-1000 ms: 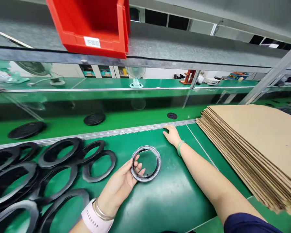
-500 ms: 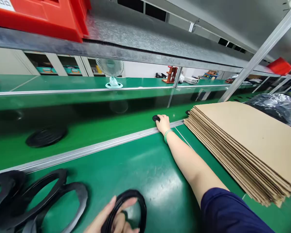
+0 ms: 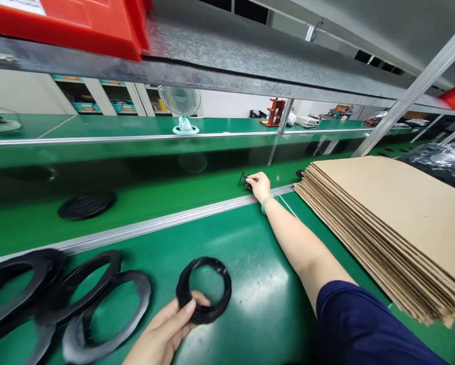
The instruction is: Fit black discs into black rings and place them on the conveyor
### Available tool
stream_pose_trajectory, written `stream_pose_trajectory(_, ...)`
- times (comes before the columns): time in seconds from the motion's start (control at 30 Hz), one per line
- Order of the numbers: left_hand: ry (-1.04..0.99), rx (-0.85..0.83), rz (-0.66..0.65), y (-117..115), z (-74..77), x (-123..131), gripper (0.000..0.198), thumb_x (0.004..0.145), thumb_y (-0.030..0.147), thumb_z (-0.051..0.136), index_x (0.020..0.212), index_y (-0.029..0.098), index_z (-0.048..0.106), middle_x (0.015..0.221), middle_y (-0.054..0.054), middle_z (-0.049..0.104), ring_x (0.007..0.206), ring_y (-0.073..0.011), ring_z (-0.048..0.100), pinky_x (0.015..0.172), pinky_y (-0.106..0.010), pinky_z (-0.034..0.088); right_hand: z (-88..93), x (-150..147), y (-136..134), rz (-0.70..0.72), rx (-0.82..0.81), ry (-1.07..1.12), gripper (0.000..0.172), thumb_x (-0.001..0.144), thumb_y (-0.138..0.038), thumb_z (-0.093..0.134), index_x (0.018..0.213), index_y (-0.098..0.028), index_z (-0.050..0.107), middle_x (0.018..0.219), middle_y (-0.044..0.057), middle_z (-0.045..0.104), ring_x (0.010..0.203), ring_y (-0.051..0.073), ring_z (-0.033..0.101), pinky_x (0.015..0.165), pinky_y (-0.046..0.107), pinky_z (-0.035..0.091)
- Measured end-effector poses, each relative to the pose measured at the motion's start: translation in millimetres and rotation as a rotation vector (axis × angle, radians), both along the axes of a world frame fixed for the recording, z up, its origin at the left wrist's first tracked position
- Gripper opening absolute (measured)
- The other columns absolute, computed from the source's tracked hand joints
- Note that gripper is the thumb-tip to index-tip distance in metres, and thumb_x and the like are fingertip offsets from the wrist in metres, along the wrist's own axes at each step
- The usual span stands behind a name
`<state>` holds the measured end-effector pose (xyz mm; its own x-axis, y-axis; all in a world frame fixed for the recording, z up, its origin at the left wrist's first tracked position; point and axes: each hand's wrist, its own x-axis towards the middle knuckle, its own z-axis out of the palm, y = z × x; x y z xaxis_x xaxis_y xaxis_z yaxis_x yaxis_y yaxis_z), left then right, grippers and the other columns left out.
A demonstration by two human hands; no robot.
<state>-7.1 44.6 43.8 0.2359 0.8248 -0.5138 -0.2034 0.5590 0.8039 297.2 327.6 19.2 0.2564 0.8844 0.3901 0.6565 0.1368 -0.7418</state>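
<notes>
My left hand (image 3: 165,328) grips the near rim of a round black ring (image 3: 204,289) that rests on the green table at the bottom centre. My right hand (image 3: 259,185) reaches far forward over the metal rail onto the green conveyor belt, where its fingers pinch a small black disc (image 3: 244,179), tilted up on edge. A green bracelet sits on that wrist.
Several large black oval gaskets (image 3: 56,294) lie overlapped at the lower left. A black round cover (image 3: 86,204) sits on the belt at the left. A tall stack of cardboard sheets (image 3: 394,223) fills the right. A red bin (image 3: 68,25) stands on the shelf overhead.
My right hand has reached across the rail onto the belt and taken hold of the small black disc, lifting its edge. My left hand still holds the ring, now with its dark side showing.
</notes>
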Motion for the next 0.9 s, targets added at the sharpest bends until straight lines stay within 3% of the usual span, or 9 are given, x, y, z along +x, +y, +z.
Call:
stream_pose_trajectory(0.13,0.12,0.186,-0.074,1,1.6,-3,0.036,0.07,0.037,0.083,0.098,0.02,0.069,0.091,-0.007,0.076,0.091,-0.0225,0.069,0.086,-0.03,0.052,13.2,-43,-84,0.133,0.072,0.111,0.012,0.086,-0.025,0.066,0.089,-0.016,0.074,0.091,0.004,0.062,0.08,0.016,0.057,0.078,0.031,0.05)
stream_pose_trajectory(0.27,0.181,0.223,-0.019,2,-6.7,0,0.035,0.065,0.023,0.085,0.091,0.021,0.061,0.093,-0.006,0.078,0.09,-0.0213,0.072,0.085,-0.032,0.054,27.2,-67,-186,0.452,0.22,0.16,0.007,0.087,-0.024,0.071,0.088,-0.021,0.076,0.077,0.001,0.06,0.075,0.016,0.056,0.07,0.031,0.048)
stream_pose_trajectory(0.37,0.259,0.242,-0.017,2,-9.8,3,0.035,0.063,0.018,0.083,0.089,0.019,0.06,0.093,-0.008,0.078,0.088,-0.0228,0.073,0.083,-0.035,0.055,30.3,-76,-235,0.594,0.25,0.083,0.008,0.09,-0.024,0.068,0.092,-0.021,0.075,0.077,0.002,0.061,0.075,0.016,0.057,0.068,0.03,0.048)
stream_pose_trajectory(0.47,0.287,0.26,0.011,1,-10.6,5,0.035,0.062,0.017,0.083,0.087,0.019,0.059,0.091,-0.007,0.078,0.088,-0.024,0.073,0.083,-0.036,0.055,23.8,-87,-247,0.669,0.336,-0.066,0.012,0.095,-0.025,0.062,0.095,-0.02,0.073,0.078,0.003,0.063,0.075,0.016,0.057,0.07,0.032,0.05)
stream_pose_trajectory(0.63,0.243,0.254,0.061,0,-14.2,8,0.056,0.061,0.018,0.086,0.109,0.019,0.057,0.097,-0.006,0.077,0.09,-0.0227,0.073,0.084,-0.035,0.056,8.9,-104,-236,0.747,0.491,-0.34,0.018,0.098,-0.025,0.055,0.093,-0.017,0.07,0.076,0.005,0.061,0.072,0.017,0.053,0.069,0.031,0.05)
stream_pose_trajectory(0.9,0.305,0.261,0.1,-4,-18.5,16,0.054,0.06,0.018,0.087,0.105,0.022,0.058,0.09,0.0,0.076,0.081,-0.0195,0.073,0.074,-0.028,0.058,4.3,-101,-241,0.71,0.482,-0.532,0.014,0.098,-0.02,0.051,0.094,-0.018,0.065,0.074,0.003,0.053,0.068,0.017,0.048,0.062,0.031,0.042)
